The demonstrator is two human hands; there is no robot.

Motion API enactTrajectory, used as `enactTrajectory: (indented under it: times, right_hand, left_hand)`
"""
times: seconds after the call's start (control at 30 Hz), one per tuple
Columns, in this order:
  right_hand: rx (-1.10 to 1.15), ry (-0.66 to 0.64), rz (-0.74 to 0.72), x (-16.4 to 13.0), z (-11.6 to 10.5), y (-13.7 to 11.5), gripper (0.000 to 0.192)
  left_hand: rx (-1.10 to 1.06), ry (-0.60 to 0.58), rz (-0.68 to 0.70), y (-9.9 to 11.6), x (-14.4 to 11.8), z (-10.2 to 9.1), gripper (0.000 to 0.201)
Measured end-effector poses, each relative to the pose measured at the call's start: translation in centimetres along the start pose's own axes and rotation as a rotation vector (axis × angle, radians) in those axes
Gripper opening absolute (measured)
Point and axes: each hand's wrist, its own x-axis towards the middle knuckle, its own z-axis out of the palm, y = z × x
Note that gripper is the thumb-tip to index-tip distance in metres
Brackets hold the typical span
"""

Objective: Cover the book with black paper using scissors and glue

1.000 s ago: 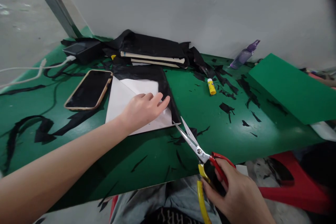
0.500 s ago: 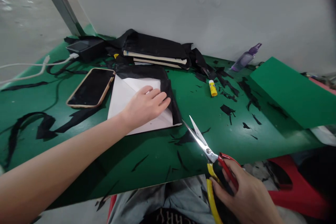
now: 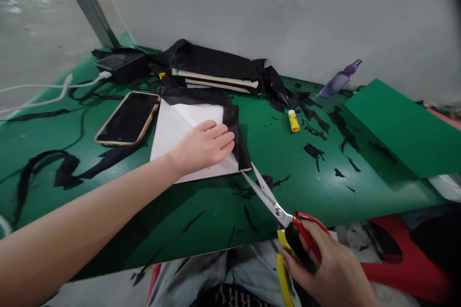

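My left hand (image 3: 207,147) lies over a white sheet (image 3: 169,141) on the table, pressing it down with its fingers reaching the right side. Black material (image 3: 231,122) borders the sheet at the top and right. My right hand (image 3: 327,261) grips scissors (image 3: 275,208) by their red and yellow handles. The blades are spread apart, with their tips around the black material at the sheet's lower right corner. Whether they touch it, I cannot tell. My left palm and fingertips are hidden from view.
A phone (image 3: 128,119) lies left of the sheet. Behind are black-covered books (image 3: 216,66) and a black device (image 3: 122,64) with a white cable. Rightward stand a yellow glue stick (image 3: 294,121), a purple spray bottle (image 3: 336,83) and a green board (image 3: 403,127). Black scraps (image 3: 313,150) litter the table.
The scissors have moved left and slightly up, bringing their tips to the sheet's lower right corner. My left hand stays on the sheet, and the whole view has shifted slightly.
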Motion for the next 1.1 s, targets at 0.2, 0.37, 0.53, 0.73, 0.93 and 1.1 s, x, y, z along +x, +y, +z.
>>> enactTrajectory:
  times: [0.2,0.37,0.53,0.73,0.93,1.1]
  right_hand:
    - [-0.141,0.056,-0.001,0.7,0.1,-1.9,0.045]
    - [-0.149,0.05,-0.031,1.6,0.0,-2.4,0.045]
    - [-0.203,0.023,0.037,1.8,0.0,-2.7,0.043]
    - [-0.168,0.002,0.08,1.9,0.3,-3.9,0.044]
    - [-0.154,0.017,0.099,2.1,0.4,-4.3,0.045]
    - [-0.149,0.011,0.122,2.2,0.7,-4.1,0.047]
  left_hand:
    - [-0.034,-0.022,0.016,-0.2,-0.1,0.1,0.027]
    - [-0.017,-0.027,0.009,-0.3,-0.1,0.2,0.028]
    - [0.037,-0.003,0.05,-0.4,0.0,-0.1,0.027]
    - [0.229,-0.009,0.092,-0.2,-0.2,-0.3,0.031]
    - [0.32,0.037,0.104,0.0,-0.5,-0.3,0.03]
    - [0.347,0.05,0.1,0.1,-0.5,-0.4,0.03]
